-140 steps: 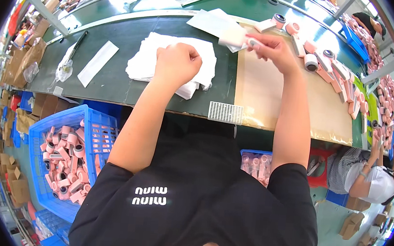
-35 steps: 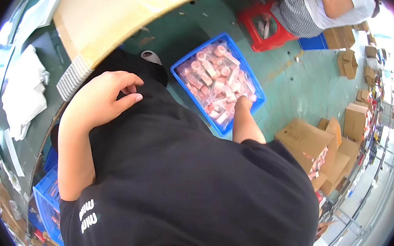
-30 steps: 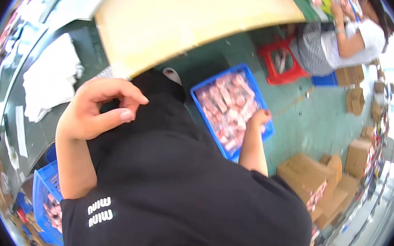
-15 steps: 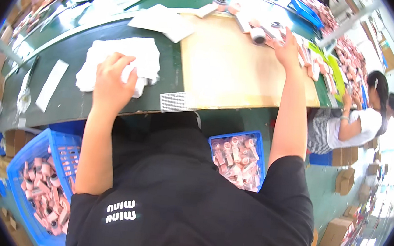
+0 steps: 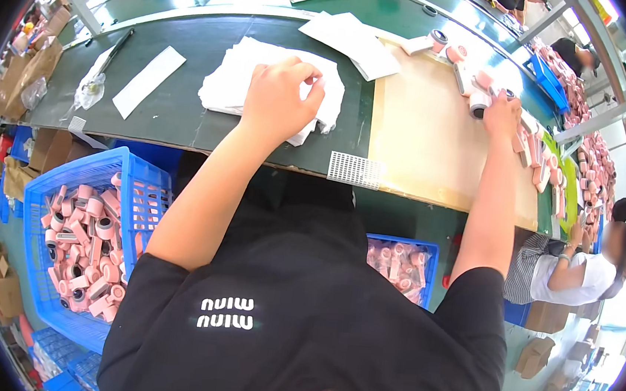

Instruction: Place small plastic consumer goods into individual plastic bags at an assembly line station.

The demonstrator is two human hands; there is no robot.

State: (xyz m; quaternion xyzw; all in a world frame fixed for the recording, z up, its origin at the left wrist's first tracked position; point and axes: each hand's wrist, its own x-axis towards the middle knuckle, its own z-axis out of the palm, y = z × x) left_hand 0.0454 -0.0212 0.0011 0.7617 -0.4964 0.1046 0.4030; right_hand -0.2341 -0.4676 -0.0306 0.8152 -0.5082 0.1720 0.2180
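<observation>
L hand (image 5: 280, 99) is being held over white pile (image 5: 226, 84), fingers curled, tips' contact unclear. R hand (image 5: 502, 114) is being held at pink devices (image 5: 484, 79), grip can't be told; these are being supported along far R edge of tan board (image 5: 437, 139).

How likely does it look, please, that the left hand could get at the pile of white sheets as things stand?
Yes, very likely: the left hand is over the pile of white sheets, and nothing visible blocks it.

L hand (image 5: 280, 97) loosely curled, back up; R hand (image 5: 502, 114) stretched fwd; both forearms (image 5: 211, 192) bare, extended.
</observation>
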